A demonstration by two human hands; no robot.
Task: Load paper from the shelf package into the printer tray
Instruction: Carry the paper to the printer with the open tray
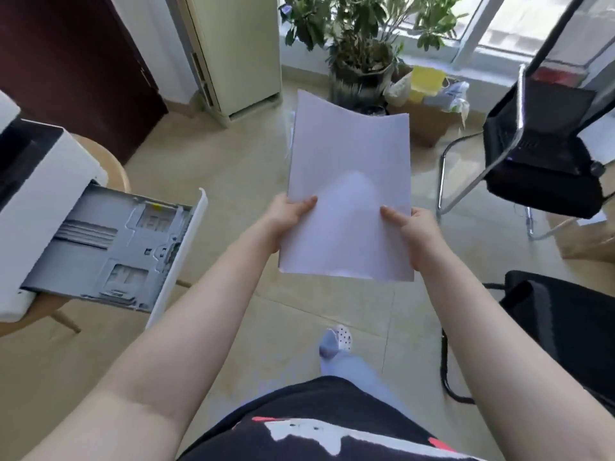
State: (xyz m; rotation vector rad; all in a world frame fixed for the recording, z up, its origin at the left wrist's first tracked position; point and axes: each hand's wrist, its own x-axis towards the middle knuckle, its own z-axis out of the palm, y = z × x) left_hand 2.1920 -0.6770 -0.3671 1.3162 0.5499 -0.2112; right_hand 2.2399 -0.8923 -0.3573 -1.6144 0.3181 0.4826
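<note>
A thin stack of white paper (349, 168) hangs in mid-air over the floor, its far edge sagging in a curve. My left hand (286, 214) grips its left side near the bottom, thumb on top. On the right side my right hand (414, 231) holds it the same way. To the left, the white printer (43, 181) stands on a round wooden stool, with its grey paper tray (109, 247) pulled out and no paper in it. The paper is well to the right of the tray. No shelf or paper package is in view.
A potted plant (359, 51) and a cardboard box (429, 121) with bags stand ahead by the window. A black chair (539, 154) is at the right, a second black seat (562, 324) nearer. A cream cabinet (236, 51) and dark door (66, 61) are behind the printer.
</note>
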